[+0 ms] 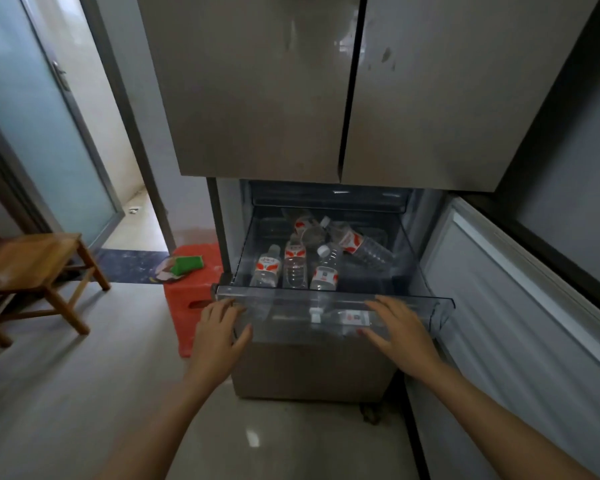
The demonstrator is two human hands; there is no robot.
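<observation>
Here, the clear drawer (333, 299) sticks out from the bottom of the fridge (257, 98), right in front of the person. Water bottles (295, 268) are inside it, some standing and some lying down. The left hand (219, 327) is on the left part of the drawer's front. The right hand (400, 327) is on the right part. Both hands are flat and open. The fingers (385, 303) are straight and spread, and they touch the clear front near its top edge. They do not curl round anything.

The front edge of the drawer runs from side to side, across both hands. The drawer itself goes from front to back, so the fridge lies straight ahead of the fingers. Both hands are about as near to it as each other.

With flat hands like this, a push away from the body looks like the move to come. It should slide straight in if both hands push the same. A harder push on one side could make the drawer jam.

The small door (520, 289) hangs open on the right. A red stool (191, 299) stands on the floor (84, 375) just left of the drawer.
</observation>
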